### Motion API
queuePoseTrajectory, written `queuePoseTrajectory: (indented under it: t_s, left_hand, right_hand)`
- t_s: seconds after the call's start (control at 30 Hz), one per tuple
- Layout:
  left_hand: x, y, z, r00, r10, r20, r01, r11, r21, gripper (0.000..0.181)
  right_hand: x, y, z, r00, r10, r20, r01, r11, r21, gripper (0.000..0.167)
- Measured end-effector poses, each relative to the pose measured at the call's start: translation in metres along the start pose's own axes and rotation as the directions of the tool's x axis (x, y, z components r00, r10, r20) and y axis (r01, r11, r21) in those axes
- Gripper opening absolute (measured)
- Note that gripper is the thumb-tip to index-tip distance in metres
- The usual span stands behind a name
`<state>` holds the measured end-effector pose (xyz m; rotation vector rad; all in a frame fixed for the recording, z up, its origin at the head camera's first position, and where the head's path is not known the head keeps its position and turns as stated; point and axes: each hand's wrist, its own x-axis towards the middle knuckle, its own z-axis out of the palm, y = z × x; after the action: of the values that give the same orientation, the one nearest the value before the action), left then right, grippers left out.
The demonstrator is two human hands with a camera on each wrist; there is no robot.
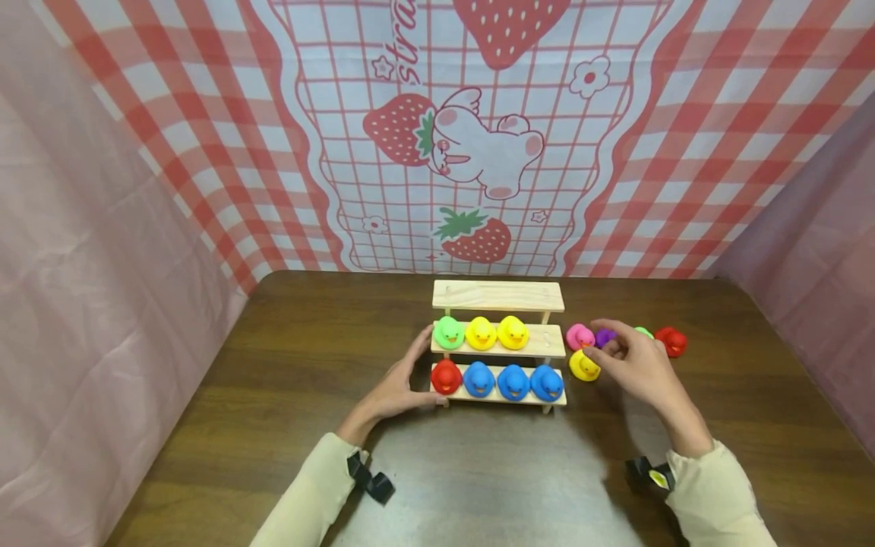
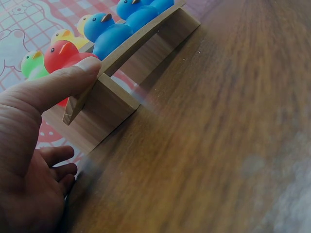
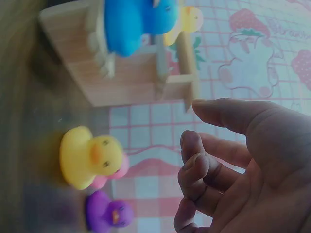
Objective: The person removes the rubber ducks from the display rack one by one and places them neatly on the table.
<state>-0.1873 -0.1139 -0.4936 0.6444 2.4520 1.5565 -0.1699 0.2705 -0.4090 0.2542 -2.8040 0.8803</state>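
Observation:
A three-tier wooden rack point(image 1: 499, 295) holds a red duck point(image 1: 446, 377) and several blue ducks on its lowest tier, and a green duck point(image 1: 449, 333) and two yellow ducks on the middle one. My left hand point(image 1: 399, 386) grips the rack's left end; in the left wrist view its thumb presses the lowest tier's corner beside the red duck point(image 2: 63, 57). To the right of the rack, my right hand point(image 1: 642, 366) hovers by the loose ducks, thumb and index finger apart. Nothing is in this hand point(image 3: 248, 165) in the right wrist view.
Right of the rack lie loose ducks: pink point(image 1: 579, 336), yellow point(image 1: 584, 366), purple point(image 1: 604, 338), red point(image 1: 673, 342) and a green one point(image 1: 643, 332) partly hidden by my right hand. A strawberry-print cloth point(image 1: 301, 197) hangs behind the wooden table point(image 1: 307, 327).

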Motion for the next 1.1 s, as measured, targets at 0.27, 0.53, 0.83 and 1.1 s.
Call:
queuePoseTrajectory:
  t_s: [0.27, 0.53, 0.83, 1.1]
  left_hand:
    - [0.0, -0.001, 0.0, 1.0, -0.005, 0.005, 0.005, 1.0, -0.004, 0.116]
    - [-0.001, -0.002, 0.0, 1.0, -0.002, 0.0, 0.002, 1.0, 0.0, 0.117]
    - [0.0, 0.0, 0.0, 1.0, 0.007, 0.008, -0.007, 1.0, -0.008, 0.116]
    - [0.0, 0.0, 0.0, 1.0, -0.001, 0.008, 0.001, 1.0, -0.017, 0.116]
  right_hand:
    - [0.007, -0.02, 0.0, 1.0, -0.015, 0.007, 0.015, 0.998, 0.063, 0.042]
    - [0.014, -0.04, 0.011, 0.999, -0.017, 0.048, 0.012, 0.995, 0.103, 0.044]
    - [0.02, -0.055, 0.026, 0.995, -0.06, 0.074, 0.047, 0.985, 0.164, 0.045]
    - [0.026, -0.063, 0.039, 0.993, -0.07, 0.094, 0.054, 0.985, 0.165, 0.047]
